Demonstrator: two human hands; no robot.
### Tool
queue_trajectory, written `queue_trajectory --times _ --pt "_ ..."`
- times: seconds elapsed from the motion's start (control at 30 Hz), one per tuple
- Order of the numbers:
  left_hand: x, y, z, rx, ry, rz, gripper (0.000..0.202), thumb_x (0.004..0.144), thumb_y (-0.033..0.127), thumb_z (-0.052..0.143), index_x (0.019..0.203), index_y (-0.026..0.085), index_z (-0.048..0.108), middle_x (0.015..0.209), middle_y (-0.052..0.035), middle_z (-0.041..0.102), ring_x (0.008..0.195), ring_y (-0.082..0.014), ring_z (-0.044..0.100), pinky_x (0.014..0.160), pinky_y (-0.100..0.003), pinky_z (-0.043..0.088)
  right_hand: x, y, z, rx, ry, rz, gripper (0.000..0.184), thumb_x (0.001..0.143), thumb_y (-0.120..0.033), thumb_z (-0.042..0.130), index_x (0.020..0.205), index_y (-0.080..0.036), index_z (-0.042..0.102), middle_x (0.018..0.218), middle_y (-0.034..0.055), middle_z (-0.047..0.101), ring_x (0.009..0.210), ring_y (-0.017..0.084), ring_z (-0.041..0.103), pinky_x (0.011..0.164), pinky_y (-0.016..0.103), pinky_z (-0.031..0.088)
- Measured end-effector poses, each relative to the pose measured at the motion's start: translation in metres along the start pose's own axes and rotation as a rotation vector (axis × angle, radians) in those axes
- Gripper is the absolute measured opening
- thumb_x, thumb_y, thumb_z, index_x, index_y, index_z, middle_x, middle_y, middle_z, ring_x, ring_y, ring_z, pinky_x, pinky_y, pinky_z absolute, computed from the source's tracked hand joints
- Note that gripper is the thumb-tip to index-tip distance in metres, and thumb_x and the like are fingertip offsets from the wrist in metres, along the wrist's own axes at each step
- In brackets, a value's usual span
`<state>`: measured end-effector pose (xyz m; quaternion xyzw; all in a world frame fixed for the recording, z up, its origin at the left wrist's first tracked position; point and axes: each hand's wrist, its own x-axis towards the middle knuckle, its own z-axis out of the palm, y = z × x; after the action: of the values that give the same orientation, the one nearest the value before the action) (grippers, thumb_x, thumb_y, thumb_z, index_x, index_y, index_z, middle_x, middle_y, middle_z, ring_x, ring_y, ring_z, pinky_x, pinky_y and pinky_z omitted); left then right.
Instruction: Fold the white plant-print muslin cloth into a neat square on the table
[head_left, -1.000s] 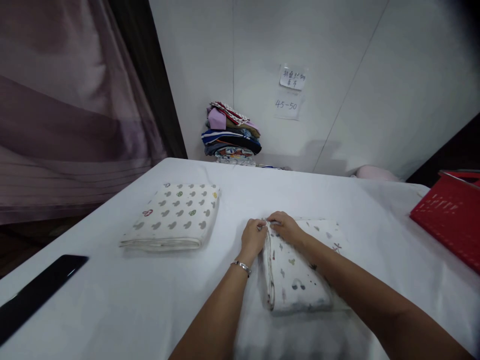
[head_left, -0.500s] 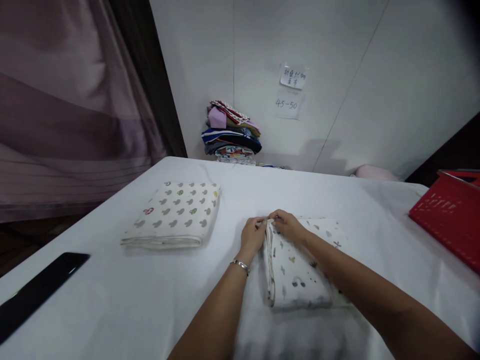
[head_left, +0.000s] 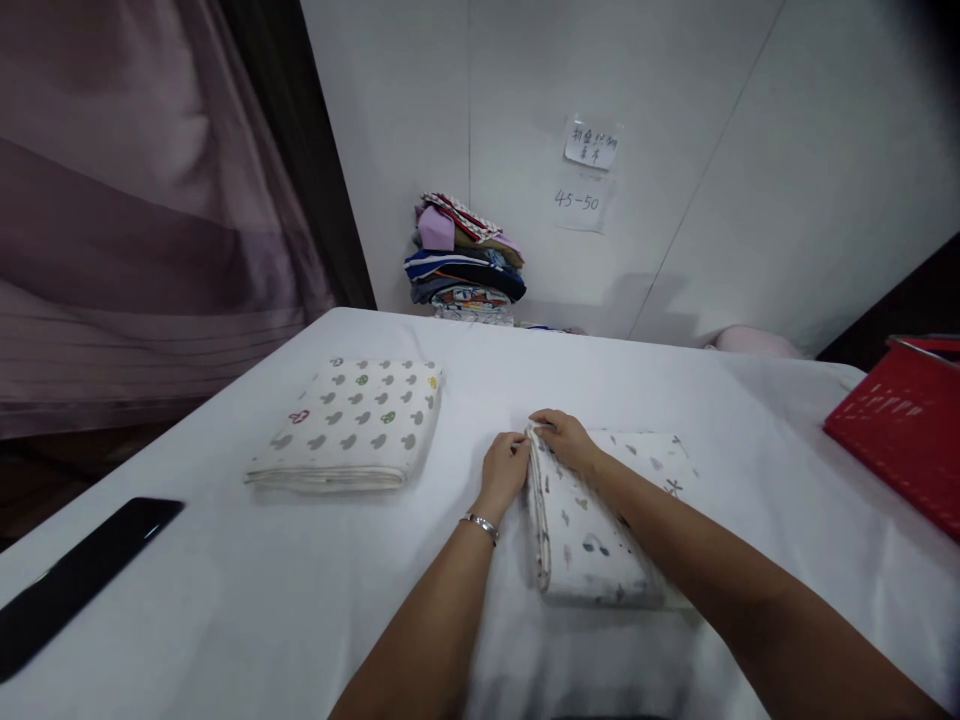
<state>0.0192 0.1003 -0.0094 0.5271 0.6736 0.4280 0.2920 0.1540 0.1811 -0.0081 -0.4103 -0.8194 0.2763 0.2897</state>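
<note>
A white cloth with small printed shapes (head_left: 592,545) lies folded in layers in front of me, its thick folded edge on the left. My left hand (head_left: 505,468), with a silver bracelet at the wrist, pinches the far left corner of that edge. Bent over the same corner from the right, my right hand (head_left: 561,437) grips the cloth with its fingers, and my forearm crosses above the fabric. Further left rests a second folded cloth with a mushroom print (head_left: 352,425), touched by neither hand.
A dark phone-like slab (head_left: 82,575) lies at the table's left edge. On the right stands a red container (head_left: 900,430). Beyond the white table (head_left: 300,600), folded fabrics (head_left: 465,260) are stacked against the wall, where paper notes (head_left: 591,145) hang. A pink curtain (head_left: 135,220) hangs at left.
My right hand has shifted slightly left and away from me at the cloth's far corner. My left hand stays at the edge. The whole view has moved a little.
</note>
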Motion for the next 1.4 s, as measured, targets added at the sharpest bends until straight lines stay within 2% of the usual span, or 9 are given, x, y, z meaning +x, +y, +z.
queue_trajectory --times 0.27,0.43,0.57,0.7,0.9,1.03,1.17,1.3,1.4 --pt "-0.004 0.003 -0.001 -0.043 0.008 -0.015 0.017 0.079 0.029 0.052 0.086 0.019 0.064 0.089 -0.003 0.066 0.079 -0.0141 0.059 0.075 -0.027 0.045 -0.003 0.001 0.001 -0.04 0.003 0.005 0.026 0.077 -0.018 0.053 0.1 -0.023 0.064 0.099 0.0046 0.065 0.095 0.02 0.057 0.087 0.037 0.043" --pt "-0.008 0.007 -0.003 -0.042 0.016 -0.03 0.016 0.078 0.028 0.052 0.084 0.019 0.064 0.085 -0.0021 0.067 0.076 -0.0135 0.059 0.072 -0.026 0.044 -0.005 0.004 0.003 0.074 0.03 -0.012 0.024 0.077 -0.021 0.053 0.098 -0.021 0.064 0.099 0.0047 0.066 0.094 0.019 0.059 0.088 0.036 0.043" --pt "-0.014 0.008 -0.006 -0.062 -0.053 -0.047 0.019 0.079 0.031 0.049 0.075 0.019 0.063 0.073 0.0002 0.064 0.067 -0.0127 0.056 0.065 -0.025 0.042 -0.006 0.004 0.0 0.181 0.083 0.02 0.022 0.076 -0.027 0.055 0.095 -0.022 0.064 0.096 0.0038 0.066 0.092 0.018 0.058 0.086 0.034 0.044" --pt "-0.038 0.01 -0.013 -0.017 -0.109 -0.019 0.027 0.081 0.039 0.047 0.068 0.019 0.061 0.07 0.0007 0.06 0.068 -0.0128 0.053 0.063 -0.024 0.039 -0.009 -0.002 -0.004 0.248 0.089 0.03 0.023 0.076 -0.03 0.055 0.095 -0.021 0.064 0.095 0.0035 0.065 0.088 0.017 0.058 0.082 0.032 0.044" --pt "-0.105 0.017 -0.024 0.012 -0.251 0.03 0.043 0.081 0.051 0.045 0.055 0.018 0.052 0.071 0.0011 0.049 0.066 -0.0106 0.048 0.062 -0.022 0.036 -0.014 -0.013 -0.01 0.369 0.126 0.095 0.026 0.073 -0.033 0.056 0.093 -0.018 0.064 0.081 0.0013 0.065 0.073 0.015 0.056 0.069 0.029 0.046" --pt "-0.139 0.017 -0.031 0.062 -0.322 0.036 0.037 0.077 0.048 0.053 0.056 0.017 0.052 0.072 0.002 0.044 0.066 -0.0102 0.045 0.06 -0.022 0.034 -0.016 -0.018 -0.012 0.386 0.148 0.125 0.026 0.072 -0.033 0.057 0.092 -0.019 0.065 0.078 0.0007 0.064 0.071 0.015 0.055 0.067 0.029 0.045" --pt "-0.152 0.014 -0.033 0.045 -0.335 0.03 0.021 0.074 0.036 0.057 0.064 0.017 0.058 0.069 0.0025 0.043 0.066 -0.0109 0.043 0.06 -0.021 0.031 -0.014 -0.02 -0.006 0.381 0.154 0.117 0.025 0.071 -0.032 0.058 0.09 -0.019 0.065 0.081 0.0009 0.066 0.075 0.015 0.056 0.073 0.03 0.045" --pt "-0.151 0.012 -0.031 -0.02 -0.359 -0.002 0.024 0.076 0.032 0.052 0.058 0.017 0.05 0.059 0.0047 0.035 0.058 -0.0093 0.036 0.055 -0.021 0.026 -0.01 -0.018 0.002 0.35 0.135 0.141 0.024 0.069 -0.033 0.059 0.087 -0.019 0.066 0.084 0.0015 0.066 0.078 0.016 0.058 0.078 0.032 0.045" --pt "-0.149 0.013 -0.03 0.034 -0.341 -0.05 0.026 0.076 0.035 0.051 0.058 0.017 0.046 0.055 0.0054 0.036 0.056 -0.0091 0.035 0.053 -0.021 0.023 -0.008 -0.015 0.005 0.294 0.161 0.157 0.022 0.07 -0.033 0.057 0.085 -0.019 0.066 0.083 0.0012 0.067 0.078 0.016 0.059 0.077 0.032 0.046"
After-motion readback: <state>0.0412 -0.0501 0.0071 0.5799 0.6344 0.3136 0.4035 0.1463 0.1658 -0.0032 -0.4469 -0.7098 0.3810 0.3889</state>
